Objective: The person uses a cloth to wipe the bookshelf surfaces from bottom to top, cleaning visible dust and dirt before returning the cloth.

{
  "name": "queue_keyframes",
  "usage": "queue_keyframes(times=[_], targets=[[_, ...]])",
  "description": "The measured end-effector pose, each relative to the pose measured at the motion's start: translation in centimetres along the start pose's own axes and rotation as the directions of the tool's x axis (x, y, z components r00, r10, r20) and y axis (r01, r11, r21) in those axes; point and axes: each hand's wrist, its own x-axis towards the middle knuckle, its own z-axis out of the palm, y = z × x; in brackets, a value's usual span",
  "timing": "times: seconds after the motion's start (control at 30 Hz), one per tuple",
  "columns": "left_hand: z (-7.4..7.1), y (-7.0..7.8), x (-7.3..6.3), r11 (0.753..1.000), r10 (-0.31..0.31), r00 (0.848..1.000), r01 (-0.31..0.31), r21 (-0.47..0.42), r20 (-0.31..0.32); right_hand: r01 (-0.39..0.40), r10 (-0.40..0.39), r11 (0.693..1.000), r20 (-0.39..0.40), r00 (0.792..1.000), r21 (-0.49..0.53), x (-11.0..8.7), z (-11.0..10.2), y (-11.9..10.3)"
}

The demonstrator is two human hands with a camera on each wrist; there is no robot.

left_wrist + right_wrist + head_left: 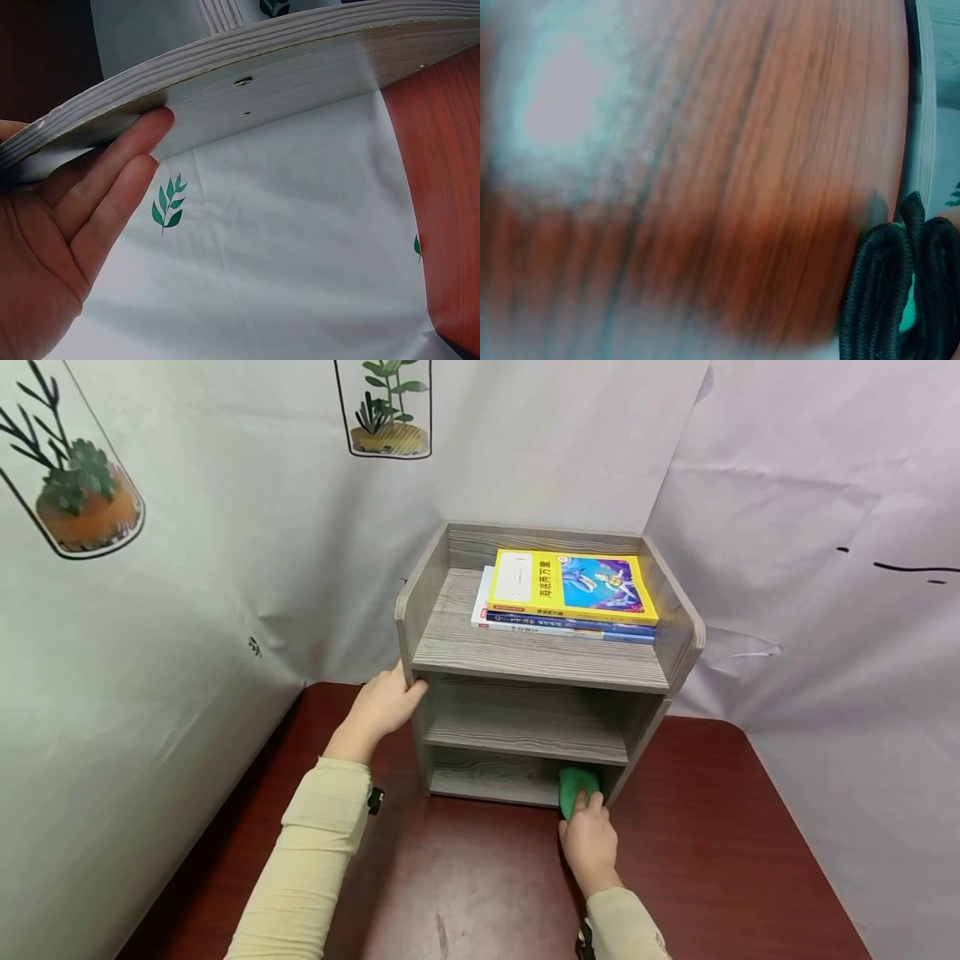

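A small grey wood-grain shelf [525,672] stands on the table, with an open top tier and two compartments below. My left hand [382,703] holds the front edge of its left side panel, thumb on the front side. In the left wrist view, fingers [124,176] lie along the panel's outer face [300,90]. At the right end of the bottom compartment, my right hand [591,842] grips a green cloth [573,789], which lies against the compartment's floor. Only a sliver of green shows in the right wrist view, behind folded black fabric [877,292].
Several stacked books [570,589], a yellow one uppermost, lie on the top tier. The middle compartment [525,714] has bare boards. A dark red table [465,885] bears the shelf. White sheeting [247,527] with printed plants hangs behind and at both sides.
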Motion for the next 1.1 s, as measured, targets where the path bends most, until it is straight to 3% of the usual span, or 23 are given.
queue_keyframes(times=[0.7, 1.1], targets=[[0.0, 0.0, 0.2, 1.000, -0.007, 1.000, 0.007, -0.011, 0.006, 0.048, -0.048, 0.998, -0.002, 0.999, -0.026, 0.2, 0.5, -1.1], [0.0, 0.1, 0.1, 1.000, -0.001, 1.000, 0.001, -0.004, 0.002, 0.062, -0.060, 0.997, 0.040, 0.997, -0.042, 0.3, 0.8, -2.4]])
